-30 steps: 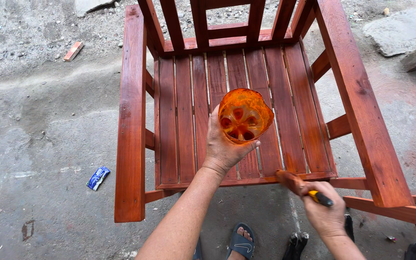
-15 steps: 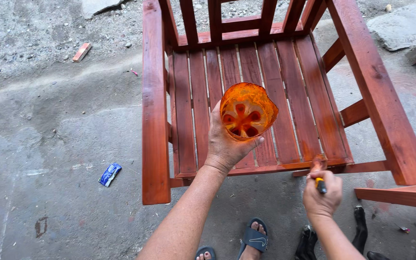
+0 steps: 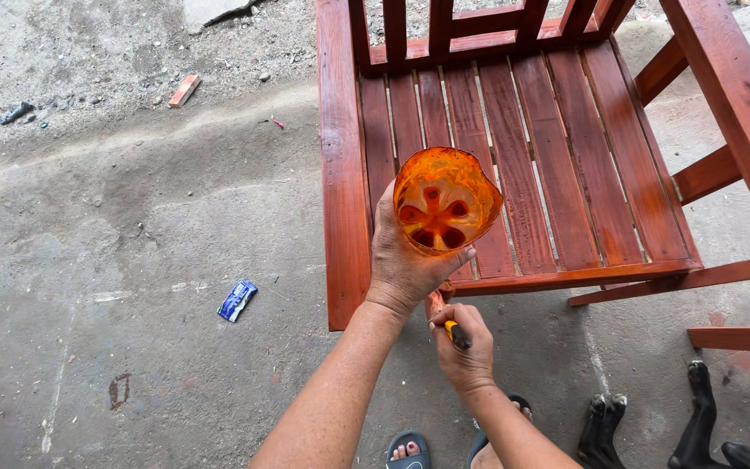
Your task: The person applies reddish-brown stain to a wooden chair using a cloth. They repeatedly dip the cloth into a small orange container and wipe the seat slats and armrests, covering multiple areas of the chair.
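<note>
Up close, left hand [image 3: 405, 260] fingers [image 3: 460, 257] wrapped and clamped around an orange cut-off plastic bottle base [image 3: 443, 200], open mouth facing up, inside stained reddish-orange with a petal pattern at the bottom. Held in the air above the front left part of the chair seat, not resting on it. Just below and touching near the left wrist, right hand [image 3: 464, 343], fingers closed tight on a small brush [image 3: 447, 321] with a yellow-and-dark handle, reddish bristle end poking up toward the left palm, partly hidden by it. Beyond the hands, red-brown wooden slatted chair [image 3: 566, 156], glossy and evenly stained, left armrest a broad plank running toward the camera, right armrest at the frame's edge, back slats cut off at the top. Underneath and all around, rough grey concrete floor [image 3: 132, 226]. On the floor to the left, well apart from the chair, small blue crumpled wrapper [image 3: 237, 300]; farther off near the gravel, reddish brick fragment [image 3: 184, 90]. At the bottom edge, sandalled toes [image 3: 410, 449], and to the right a pair of black rubber boots [image 3: 705, 426] lying beside the chair leg.
</note>
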### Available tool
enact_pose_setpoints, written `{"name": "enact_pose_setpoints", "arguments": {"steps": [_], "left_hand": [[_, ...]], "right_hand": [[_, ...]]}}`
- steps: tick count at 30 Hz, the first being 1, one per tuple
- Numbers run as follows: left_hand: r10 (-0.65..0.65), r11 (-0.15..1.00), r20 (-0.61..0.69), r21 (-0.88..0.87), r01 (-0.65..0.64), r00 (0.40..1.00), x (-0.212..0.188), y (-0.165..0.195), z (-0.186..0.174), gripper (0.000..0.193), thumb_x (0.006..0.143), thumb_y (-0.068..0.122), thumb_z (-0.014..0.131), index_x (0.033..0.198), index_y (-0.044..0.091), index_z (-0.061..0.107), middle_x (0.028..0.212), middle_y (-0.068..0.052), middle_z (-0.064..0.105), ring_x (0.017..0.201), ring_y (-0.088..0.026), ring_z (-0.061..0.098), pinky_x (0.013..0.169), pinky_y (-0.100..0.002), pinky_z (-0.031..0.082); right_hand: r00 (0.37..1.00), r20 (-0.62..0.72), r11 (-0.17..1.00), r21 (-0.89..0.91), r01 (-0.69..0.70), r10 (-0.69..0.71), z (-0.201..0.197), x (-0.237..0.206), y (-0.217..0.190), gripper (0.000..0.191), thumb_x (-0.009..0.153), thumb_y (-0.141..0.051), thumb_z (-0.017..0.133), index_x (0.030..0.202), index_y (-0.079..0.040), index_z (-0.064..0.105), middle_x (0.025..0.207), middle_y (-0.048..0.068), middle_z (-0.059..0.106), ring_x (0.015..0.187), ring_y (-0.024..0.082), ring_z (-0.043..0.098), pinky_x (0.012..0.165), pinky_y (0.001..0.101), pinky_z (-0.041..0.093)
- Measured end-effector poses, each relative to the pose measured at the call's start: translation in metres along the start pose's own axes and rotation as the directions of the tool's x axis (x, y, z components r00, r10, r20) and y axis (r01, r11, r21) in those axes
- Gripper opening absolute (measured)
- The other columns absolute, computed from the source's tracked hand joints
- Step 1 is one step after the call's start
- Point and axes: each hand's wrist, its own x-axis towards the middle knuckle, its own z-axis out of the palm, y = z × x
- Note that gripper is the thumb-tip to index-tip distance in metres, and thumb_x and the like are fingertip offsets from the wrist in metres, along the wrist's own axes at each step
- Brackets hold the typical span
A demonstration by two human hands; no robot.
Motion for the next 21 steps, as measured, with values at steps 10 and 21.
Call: {"name": "enact_pose_setpoints", "arguments": {"steps": [10, 21], "left_hand": [[0.025, 0.998, 0.007, -0.052, -0.024, 1.000, -0.010, -0.004, -0.005, 0.125, 0.055, 0.025, 0.103, 0.153, 0.017, 0.026, 0.142, -0.011, 0.048, 0.136, -0.028, 0.055, 0.118, -0.041, 0.053], [-0.011, 0.994, 0.146, -0.102, 0.026, 0.989, 0.006, 0.006, 0.019, 0.122, 0.060, 0.026, 0.101, 0.152, 0.023, 0.022, 0.143, -0.009, 0.046, 0.138, -0.025, 0.054, 0.118, -0.038, 0.054]], "right_hand": [[0.958, 0.136, 0.872, 0.397, -0.285, 0.251, 0.040, 0.025, -0.003, 0.022, 0.086, 0.001, 0.075, 0.104, -0.010, 0.070, 0.095, 0.002, 0.071, 0.086, 0.010, 0.065, 0.080, 0.0251, 0.055], [0.964, -0.260, 0.999, 0.016, 0.052, -0.046, -0.147, 0.041, 0.087, 0.010, 0.090, 0.002, 0.075, 0.094, -0.006, 0.069, 0.112, 0.008, 0.076, 0.110, 0.016, 0.071, 0.101, 0.0303, 0.055]]}}
